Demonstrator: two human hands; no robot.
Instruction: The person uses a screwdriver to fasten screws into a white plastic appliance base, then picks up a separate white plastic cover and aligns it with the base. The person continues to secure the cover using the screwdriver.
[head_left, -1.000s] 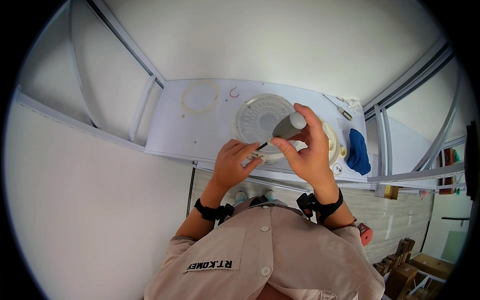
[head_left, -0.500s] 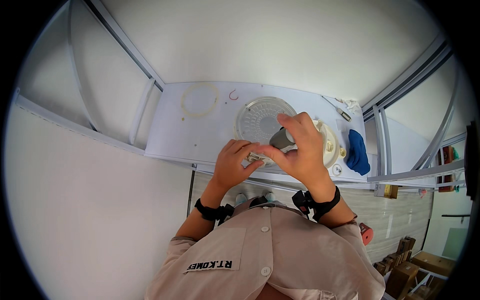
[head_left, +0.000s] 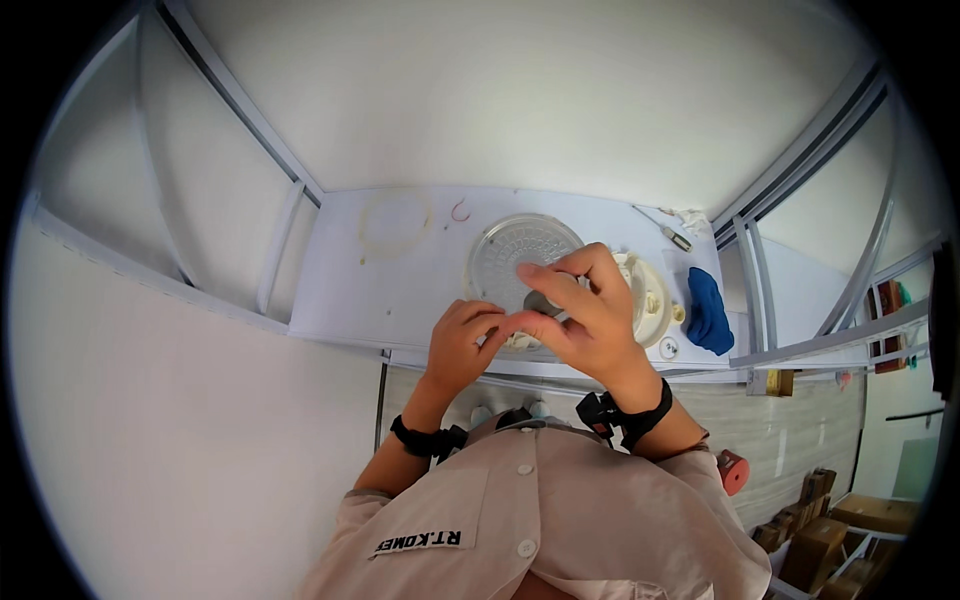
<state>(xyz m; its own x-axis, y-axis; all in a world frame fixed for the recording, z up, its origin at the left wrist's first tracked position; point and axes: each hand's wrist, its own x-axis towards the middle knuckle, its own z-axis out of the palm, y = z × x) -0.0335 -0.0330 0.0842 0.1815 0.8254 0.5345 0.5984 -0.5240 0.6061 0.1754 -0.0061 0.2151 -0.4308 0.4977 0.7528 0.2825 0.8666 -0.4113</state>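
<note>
My right hand is closed around a dark grey rounded piece, mostly covered by the fingers. Its thumb points left and meets the fingertips of my left hand. The left fingers are bent together in a pinch; what they hold, if anything, is hidden. A pale, cream-coloured part shows just below the hands at the table's front edge. Behind them lies a clear round ribbed cover. To the right of my right hand sits a cream round housing, partly hidden by that hand.
On the white table lie a pale thin ring, a curved red wire, a screwdriver and a crumpled blue cloth. A small white ring rests near the front edge. Metal frame posts stand at the right.
My right hand has turned a little, its index finger lower and further left over the grey piece. The table scene has shifted slightly with the head.
</note>
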